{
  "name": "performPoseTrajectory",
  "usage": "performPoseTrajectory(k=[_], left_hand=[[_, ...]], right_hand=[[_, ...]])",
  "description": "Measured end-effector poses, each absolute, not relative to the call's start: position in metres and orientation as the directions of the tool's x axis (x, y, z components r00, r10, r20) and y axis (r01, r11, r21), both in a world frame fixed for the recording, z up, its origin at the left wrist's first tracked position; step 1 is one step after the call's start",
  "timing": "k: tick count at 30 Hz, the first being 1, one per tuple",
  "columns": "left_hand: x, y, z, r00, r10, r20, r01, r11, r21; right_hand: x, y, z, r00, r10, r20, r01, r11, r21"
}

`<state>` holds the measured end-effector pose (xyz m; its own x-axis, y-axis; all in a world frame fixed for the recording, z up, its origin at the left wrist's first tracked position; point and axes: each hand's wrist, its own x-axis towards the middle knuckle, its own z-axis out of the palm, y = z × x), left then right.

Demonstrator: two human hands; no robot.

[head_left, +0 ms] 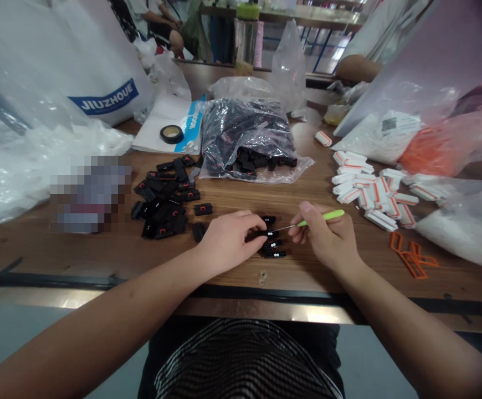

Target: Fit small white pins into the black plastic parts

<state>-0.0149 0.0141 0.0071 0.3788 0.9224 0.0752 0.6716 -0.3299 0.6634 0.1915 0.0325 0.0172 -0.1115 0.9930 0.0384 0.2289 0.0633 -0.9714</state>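
Note:
Several black plastic connector housings with small white dots (pixel 275 254) lie in a short column on the wooden table. My left hand (pixel 228 238) rests at their left side, thumb and forefinger closed on the ends of one black connector housing (pixel 271 234). In my right hand (pixel 322 233) is a thin metal pick with a lime-green handle (pixel 333 215), pinched between thumb and fingers. The pick's tip points left and reaches that same housing; whether it touches is too small to tell. Left of my left hand lies a pile of black housings with red clips (pixel 164 202).
A clear bag of black parts (pixel 247 130) lies behind my hands. White parts with orange seals (pixel 369 188) and loose orange rings (pixel 413 260) are on the right. Black tape (pixel 172 134) sits on a booklet (pixel 149 124). A bottle (pixel 246 44) stands at the back.

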Motion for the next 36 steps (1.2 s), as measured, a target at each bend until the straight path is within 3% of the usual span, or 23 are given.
performPoseTrajectory(k=[19, 27, 30, 36], left_hand=[[-0.013, 0.012, 0.003, 0.349, 0.934, 0.081, 0.681, -0.312, 0.663], [-0.012, 0.012, 0.005, 0.35, 0.935, 0.062, 0.692, -0.302, 0.655], [-0.012, 0.013, 0.004, 0.343, 0.937, 0.07, 0.696, -0.304, 0.651], [-0.011, 0.013, 0.004, 0.333, 0.941, 0.067, 0.694, -0.292, 0.658]], right_hand=[[0.19, 0.03, 0.018, -0.125, 0.99, 0.071, 0.325, 0.109, -0.939], [0.19, 0.023, 0.021, -0.287, 0.943, 0.17, 0.457, 0.291, -0.841], [0.19, 0.023, 0.021, -0.223, 0.96, 0.17, 0.387, 0.247, -0.888], [0.194, 0.029, 0.021, -0.086, 0.996, 0.038, 0.259, 0.06, -0.964]])
